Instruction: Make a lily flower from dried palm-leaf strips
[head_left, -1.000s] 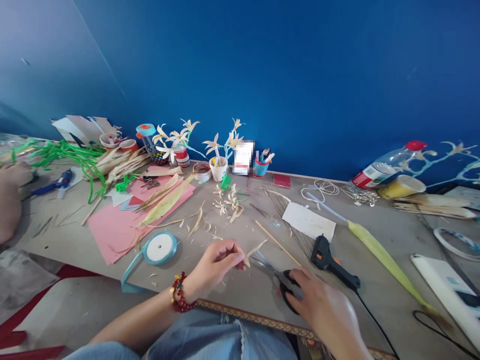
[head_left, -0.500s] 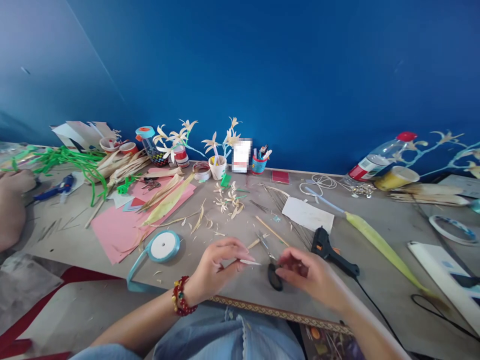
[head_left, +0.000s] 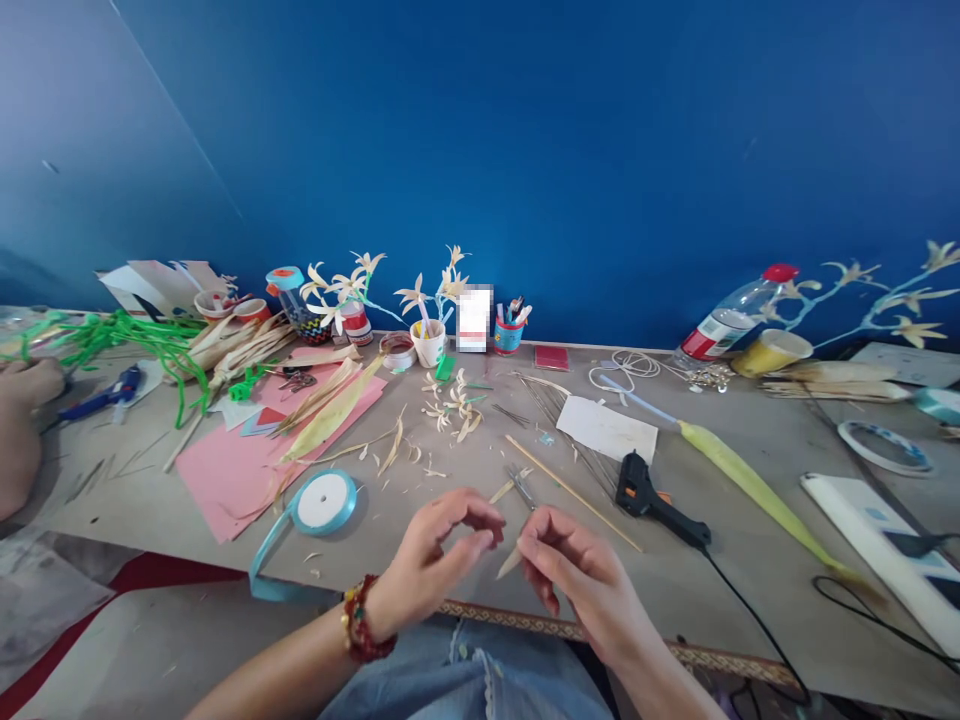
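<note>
My right hand (head_left: 576, 570) pinches a small pale, pointed husk petal (head_left: 509, 564) between thumb and fingers, above the table's front edge. Just left of it, my left hand (head_left: 450, 545) holds nothing; its fingers are curved, with a gap between thumb and fingertips. Beyond my right hand lie scissors (head_left: 521, 486), blades pointing away and handles hidden behind that hand. A thin wooden stick (head_left: 574, 492) rests beside them. Several finished husk flowers (head_left: 454, 405) lie farther back on the table, with loose husk scraps around them.
A black glue gun (head_left: 660, 505) with a trailing cord lies to the right, near a yellow-green husk (head_left: 750, 490) and a white power strip (head_left: 877, 560). Leftward are a blue ribbon roll (head_left: 324, 501) and pink paper (head_left: 217, 470). Another person's hand (head_left: 34, 380) is at far left.
The petal has passed from my left hand to my right, which moved left towards it. My left hand has let go and its fingers are apart. The view has shifted slightly.
</note>
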